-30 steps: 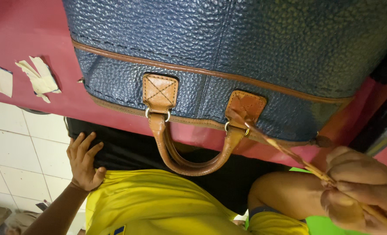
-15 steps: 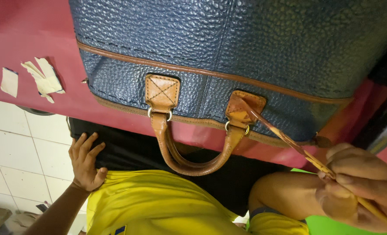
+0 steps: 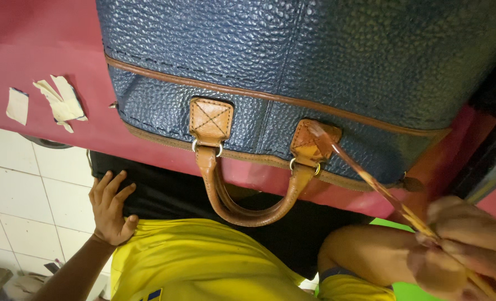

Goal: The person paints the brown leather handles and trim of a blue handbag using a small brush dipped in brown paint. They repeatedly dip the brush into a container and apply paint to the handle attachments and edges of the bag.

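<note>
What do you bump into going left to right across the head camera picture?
Paper scraps → left hand → left tan handle patch → right tan handle patch → thin stick → right hand.

no packages, labels, signs or screens in view

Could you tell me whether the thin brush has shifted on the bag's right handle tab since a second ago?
No. The brush tip stays on the right handle tab; only the camera view drifted slightly.
</note>
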